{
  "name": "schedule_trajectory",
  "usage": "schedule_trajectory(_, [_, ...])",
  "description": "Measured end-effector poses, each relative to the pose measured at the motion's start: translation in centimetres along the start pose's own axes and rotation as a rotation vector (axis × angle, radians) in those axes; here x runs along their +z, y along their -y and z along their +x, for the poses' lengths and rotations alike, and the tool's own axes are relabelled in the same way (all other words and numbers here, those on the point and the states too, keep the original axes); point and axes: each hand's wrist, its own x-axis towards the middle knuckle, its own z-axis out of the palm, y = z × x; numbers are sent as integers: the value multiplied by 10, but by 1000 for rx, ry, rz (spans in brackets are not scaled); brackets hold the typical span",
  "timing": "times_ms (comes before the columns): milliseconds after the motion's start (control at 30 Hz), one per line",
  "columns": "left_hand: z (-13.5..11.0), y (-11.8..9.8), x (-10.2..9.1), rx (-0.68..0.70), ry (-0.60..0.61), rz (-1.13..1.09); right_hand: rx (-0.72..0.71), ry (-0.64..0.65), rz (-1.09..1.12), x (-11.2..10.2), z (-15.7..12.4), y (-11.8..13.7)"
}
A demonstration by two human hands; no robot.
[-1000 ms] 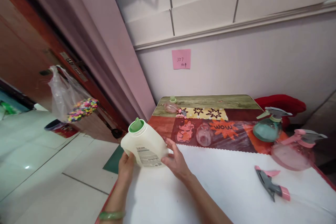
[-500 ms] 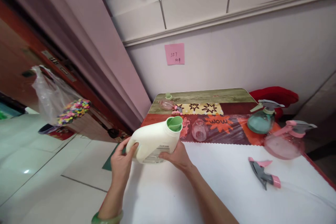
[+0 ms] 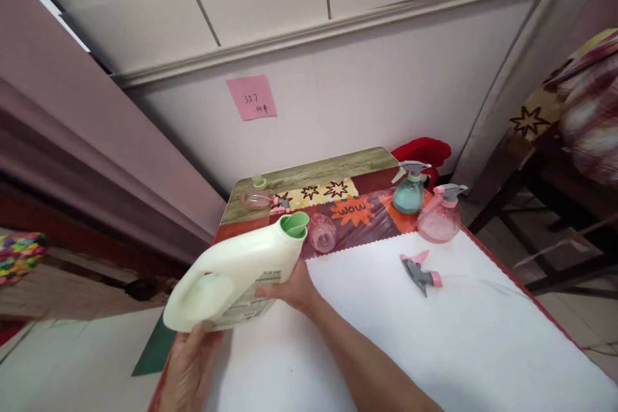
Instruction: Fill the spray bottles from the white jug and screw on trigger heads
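A large white detergent jug (image 3: 232, 270) with a green spout (image 3: 294, 225) hangs tilted over the table, its mouth uncapped and facing up to the right. My left hand (image 3: 196, 347) supports the jug's base end from below, its thumb on the side. Around the spout end my right hand (image 3: 292, 290) is closed, with the thumb across the printed label. Just beyond the spout lies a clear pink bottle (image 3: 322, 234) without a spray head. A grey-and-pink trigger spray head (image 3: 421, 273) with a clear tube rests on the white sheet to the right.
A teal spray bottle (image 3: 409, 193) and a pink spray bottle (image 3: 439, 215) stand at the table's right side. Another small pink spray bottle (image 3: 258, 199) lies at the back left, near a green cap (image 3: 259, 181). A dark stool (image 3: 545, 219) is at the right.
My left hand has shifted from the jug's handle to underneath its base. The jug has moved left in view and tilted further into sight. The view has turned right.
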Motion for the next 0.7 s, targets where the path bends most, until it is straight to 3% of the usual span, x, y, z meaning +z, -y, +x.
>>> schedule_trajectory(167, [-10, 4, -5, -53, 84, -111, -29, 3, 163, 9, 0, 6])
schedule_trajectory(300, [-19, -1, 2, -36, 142, -174, 4, -23, 217, 20, -3, 7])
schedule_trajectory(433, [-23, -9, 6, -20, 81, -153, 55, 21, 215, 21, -4, 8])
schedule_trajectory(533, [-21, -11, -1, -19, 40, -125, 95, 69, 132, 17, -4, 10])
schedule_trajectory(700, [-14, -14, -18, 6, -23, -45, 64, -6, 50, 15, -2, 19])
